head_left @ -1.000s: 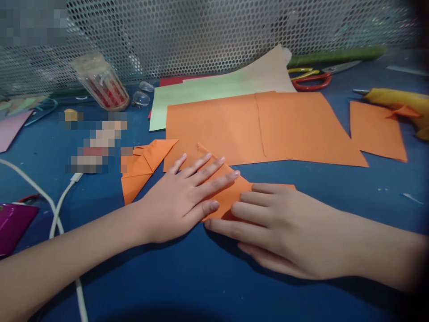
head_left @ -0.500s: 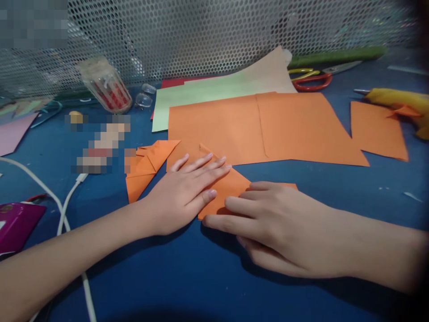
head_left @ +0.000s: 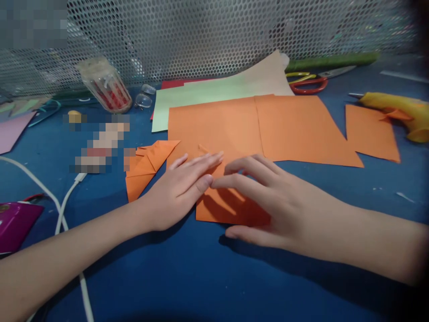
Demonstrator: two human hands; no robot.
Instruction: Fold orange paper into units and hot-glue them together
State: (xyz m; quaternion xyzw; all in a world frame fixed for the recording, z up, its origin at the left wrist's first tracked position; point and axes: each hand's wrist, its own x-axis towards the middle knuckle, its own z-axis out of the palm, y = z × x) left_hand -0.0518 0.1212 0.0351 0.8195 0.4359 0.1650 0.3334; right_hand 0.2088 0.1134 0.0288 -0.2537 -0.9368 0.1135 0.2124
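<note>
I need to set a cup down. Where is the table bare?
Bare table in front, between the cable and the right hand; also at right, below the small orange piece. Crowded: the middle, where it and the left hand rest on folded paper, sheets behind, scissors and glue gun back right, jar left.

Two hands point(head_left: 181, 190) point(head_left: 288, 210), two folded orange papers point(head_left: 231, 208) point(head_left: 145, 167), one scissors point(head_left: 310, 82), one glue gun point(head_left: 398, 109)

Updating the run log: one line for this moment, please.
left hand: flat on folded orange paper | right hand: fingertips pressing same paper | surface: blue table
</note>
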